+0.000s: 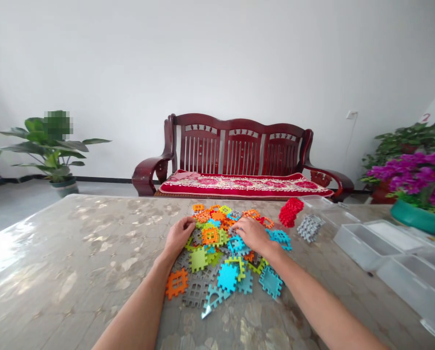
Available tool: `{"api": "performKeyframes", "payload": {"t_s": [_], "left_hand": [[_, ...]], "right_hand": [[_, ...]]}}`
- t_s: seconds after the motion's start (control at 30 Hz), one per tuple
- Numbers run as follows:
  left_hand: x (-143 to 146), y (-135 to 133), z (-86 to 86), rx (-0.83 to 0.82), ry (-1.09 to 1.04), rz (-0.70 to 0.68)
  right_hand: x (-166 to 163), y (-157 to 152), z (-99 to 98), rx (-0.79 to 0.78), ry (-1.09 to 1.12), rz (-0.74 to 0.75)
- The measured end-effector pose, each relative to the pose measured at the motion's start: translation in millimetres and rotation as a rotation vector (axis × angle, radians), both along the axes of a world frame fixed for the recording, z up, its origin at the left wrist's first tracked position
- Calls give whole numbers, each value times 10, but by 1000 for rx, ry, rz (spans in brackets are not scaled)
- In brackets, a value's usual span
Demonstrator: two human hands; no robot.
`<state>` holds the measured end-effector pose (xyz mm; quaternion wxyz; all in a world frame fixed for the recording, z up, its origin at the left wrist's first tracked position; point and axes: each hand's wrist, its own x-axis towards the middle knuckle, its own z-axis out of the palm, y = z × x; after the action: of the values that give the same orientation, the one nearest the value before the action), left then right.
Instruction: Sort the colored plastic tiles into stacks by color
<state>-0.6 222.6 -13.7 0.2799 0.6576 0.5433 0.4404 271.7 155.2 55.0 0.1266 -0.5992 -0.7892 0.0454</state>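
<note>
A loose heap of plastic interlocking building tiles [228,277] in blue, orange, lime green and grey lies in front of me, several of them overlapping. At the heap's left edge is my left hand [181,234], its fingers curled and closed; what they hold, if anything, is hidden. My right hand [252,232] reaches over the upper right of the heap with bent fingers drawn together. Its fingertips touch grey and blue pieces, but I cannot make out which one they grip. Closer to me are an orange window tile [177,283] and a green square tile [199,259].
Right of the heap sit a red stack of pieces [290,212] and a grey stack [310,228]. Clear plastic boxes [366,245] and a purple flower pot [417,216] stand further right on the table [93,272]. A wooden bench [242,146] is behind it.
</note>
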Motion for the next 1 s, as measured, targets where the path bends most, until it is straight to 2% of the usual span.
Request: {"api": "performKeyframes", "payload": {"t_s": [0.1, 0.23, 0.53, 0.77, 1.0], "left_hand": [[4, -8, 6, -6, 2, 1], [14, -21, 25, -18, 1, 9], [16, -27, 34, -24, -29, 8], [0, 9, -21, -16, -42, -13], [3, -28, 32, -2, -40, -7]], "right_hand": [[-77, 139, 64, -67, -123, 59], [-227, 214, 117, -101, -249, -8], [-337, 163, 179, -118, -283, -3], [-393, 173, 111, -97, -285, 6], [-335, 186, 88, -33, -236, 39]]}}
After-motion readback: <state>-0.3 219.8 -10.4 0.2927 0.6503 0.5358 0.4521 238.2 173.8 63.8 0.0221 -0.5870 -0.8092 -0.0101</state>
